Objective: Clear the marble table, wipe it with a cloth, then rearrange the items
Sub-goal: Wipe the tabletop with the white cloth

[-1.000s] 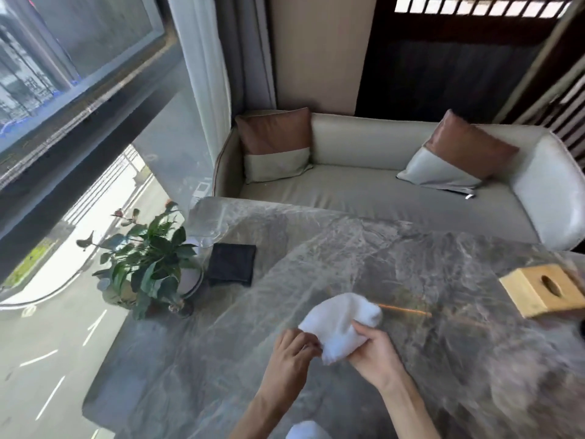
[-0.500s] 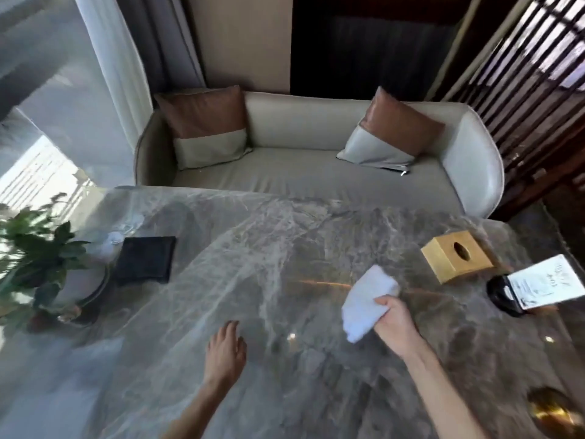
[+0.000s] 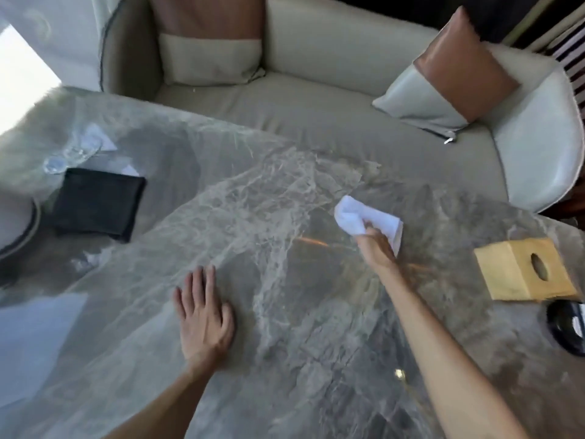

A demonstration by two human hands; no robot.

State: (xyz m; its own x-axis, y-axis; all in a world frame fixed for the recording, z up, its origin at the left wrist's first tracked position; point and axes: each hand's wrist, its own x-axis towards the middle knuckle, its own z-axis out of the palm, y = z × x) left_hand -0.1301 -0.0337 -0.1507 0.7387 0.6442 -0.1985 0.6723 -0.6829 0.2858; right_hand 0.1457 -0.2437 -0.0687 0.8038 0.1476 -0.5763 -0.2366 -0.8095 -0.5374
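Observation:
The grey marble table [image 3: 285,312] fills the lower part of the head view. My right hand [image 3: 375,248] is stretched toward the far side of the table and grips a crumpled white cloth [image 3: 357,217] that lies against the marble. My left hand [image 3: 202,315] rests flat on the table nearer to me, fingers spread and straight, holding nothing. A gold tissue box [image 3: 525,269] stands at the right edge, a folded black cloth [image 3: 98,204] lies at the left, and a clear glass [image 3: 71,155] sits behind the black cloth.
A beige sofa [image 3: 316,109] with two brown-and-cream cushions [image 3: 443,80] runs along the table's far edge. A round black object [image 3: 566,327] sits at the right border under the tissue box. A white round dish rim [image 3: 22,229] shows at the far left.
My right hand has pushed the white cloth farther away across the table. My left hand let go of the cloth and now lies flat on the marble. The view has tilted down.

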